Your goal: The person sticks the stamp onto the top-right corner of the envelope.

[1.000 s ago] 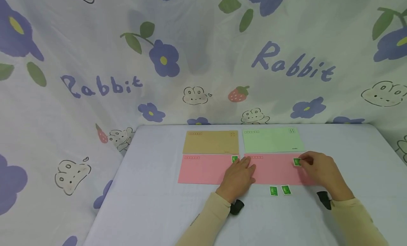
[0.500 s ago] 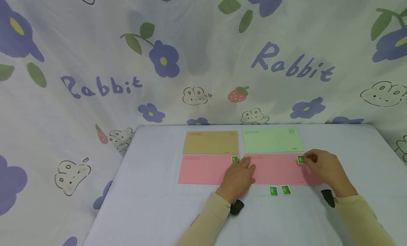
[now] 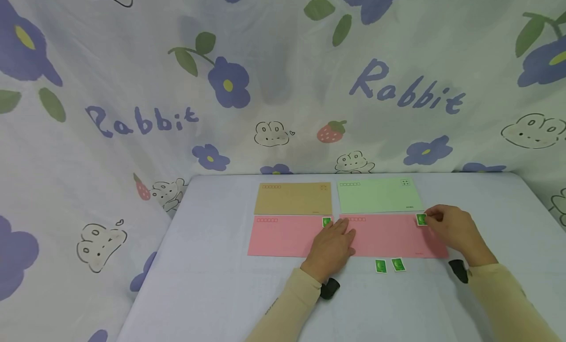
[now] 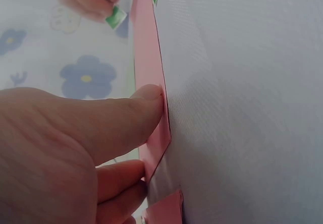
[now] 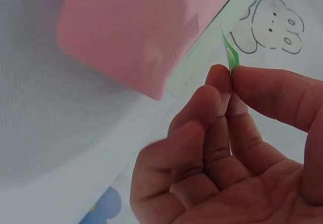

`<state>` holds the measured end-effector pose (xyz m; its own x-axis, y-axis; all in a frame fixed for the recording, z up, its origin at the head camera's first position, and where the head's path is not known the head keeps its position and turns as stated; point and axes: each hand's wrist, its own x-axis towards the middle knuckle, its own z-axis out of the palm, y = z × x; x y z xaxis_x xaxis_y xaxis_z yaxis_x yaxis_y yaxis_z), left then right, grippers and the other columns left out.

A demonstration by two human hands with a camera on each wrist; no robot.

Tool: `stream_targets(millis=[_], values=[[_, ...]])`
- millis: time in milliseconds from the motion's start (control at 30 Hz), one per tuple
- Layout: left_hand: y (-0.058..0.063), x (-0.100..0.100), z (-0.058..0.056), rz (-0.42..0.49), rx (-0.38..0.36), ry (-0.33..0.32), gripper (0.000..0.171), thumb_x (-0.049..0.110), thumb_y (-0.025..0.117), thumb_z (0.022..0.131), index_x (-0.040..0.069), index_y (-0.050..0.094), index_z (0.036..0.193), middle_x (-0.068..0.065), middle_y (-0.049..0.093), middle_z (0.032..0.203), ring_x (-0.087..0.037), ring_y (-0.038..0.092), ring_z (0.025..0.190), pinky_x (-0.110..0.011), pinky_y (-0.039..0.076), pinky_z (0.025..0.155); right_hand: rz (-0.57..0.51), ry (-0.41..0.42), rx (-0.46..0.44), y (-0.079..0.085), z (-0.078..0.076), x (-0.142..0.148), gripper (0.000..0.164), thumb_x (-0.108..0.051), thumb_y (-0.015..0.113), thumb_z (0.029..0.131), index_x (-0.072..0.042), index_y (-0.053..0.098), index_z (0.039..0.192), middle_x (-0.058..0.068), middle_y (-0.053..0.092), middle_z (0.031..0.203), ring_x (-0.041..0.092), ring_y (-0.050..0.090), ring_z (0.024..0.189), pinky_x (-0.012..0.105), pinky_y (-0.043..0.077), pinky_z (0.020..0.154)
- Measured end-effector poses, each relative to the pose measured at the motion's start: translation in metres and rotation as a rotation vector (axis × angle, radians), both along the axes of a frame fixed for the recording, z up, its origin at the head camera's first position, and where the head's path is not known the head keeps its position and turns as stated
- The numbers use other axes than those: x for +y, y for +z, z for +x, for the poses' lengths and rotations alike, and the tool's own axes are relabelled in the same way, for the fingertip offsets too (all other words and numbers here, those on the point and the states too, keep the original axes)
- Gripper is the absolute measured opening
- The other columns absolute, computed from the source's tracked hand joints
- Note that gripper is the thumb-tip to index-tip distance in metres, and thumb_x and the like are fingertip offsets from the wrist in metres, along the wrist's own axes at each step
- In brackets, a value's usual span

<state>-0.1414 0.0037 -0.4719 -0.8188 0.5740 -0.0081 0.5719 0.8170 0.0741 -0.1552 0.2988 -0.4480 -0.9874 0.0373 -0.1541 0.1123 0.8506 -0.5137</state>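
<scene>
lower centre: left hand [image 3: 329,248] bare, beige sleeve [image 3: 289,305] to the wrist, tiny dark lettering [image 3: 271,306], rounded black piece [image 3: 329,288] | right side: right hand [image 3: 457,234] bare, matching beige right sleeve [image 3: 504,302], tapered black piece [image 3: 459,271] alongside

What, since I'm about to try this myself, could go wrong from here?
The stamp is pinched near one edge by the right hand, so it might land crooked on the right pink envelope. The left hand lies over that envelope's left end; if it slips, the envelope could shift. Two loose stamps lie on the table near its front edge, where a sleeve might brush them.
</scene>
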Motion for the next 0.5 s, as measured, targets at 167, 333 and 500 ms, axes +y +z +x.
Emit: stream_targets(millis=[167, 333, 500], values=[[-0.0011, 0.0000, -0.0001, 0.013, -0.009, 0.004, 0.048, 0.037, 0.061, 0.088, 0.020, 0.053, 0.132, -0.003, 0.040, 0.144, -0.016, 0.033, 0.134, -0.032, 0.023, 0.111, -0.033, 0.005, -0.054, -0.0036, -0.0037, 0.0033, 0.038, -0.023, 0.055, 0.089, 0.008, 0.058, 0.111, 0.019, 0.063, 0.095, 0.026, 0.058, 0.081, 0.034, 0.049, 0.062], [-0.0005, 0.0001, -0.0002, 0.016, -0.010, 0.004, 0.048, 0.037, 0.061, 0.088, 0.020, 0.053, 0.132, -0.003, 0.040, 0.144, -0.016, 0.032, 0.134, -0.033, 0.022, 0.112, -0.033, -0.004, -0.078, -0.0053, -0.0072, 0.0044, 0.037, -0.021, 0.055, 0.089, 0.009, 0.058, 0.111, 0.020, 0.062, 0.095, 0.025, 0.057, 0.079, 0.032, 0.049, 0.061], [-0.0003, 0.0002, 0.0003, 0.015, -0.019, 0.009, 0.049, 0.037, 0.061, 0.088, 0.020, 0.053, 0.133, -0.003, 0.039, 0.144, -0.015, 0.031, 0.135, -0.032, 0.022, 0.112, -0.043, -0.007, -0.083, -0.0071, -0.0092, 0.0052, 0.037, -0.020, 0.055, 0.088, 0.009, 0.058, 0.110, 0.019, 0.061, 0.093, 0.025, 0.056, 0.079, 0.030, 0.048, 0.061]])
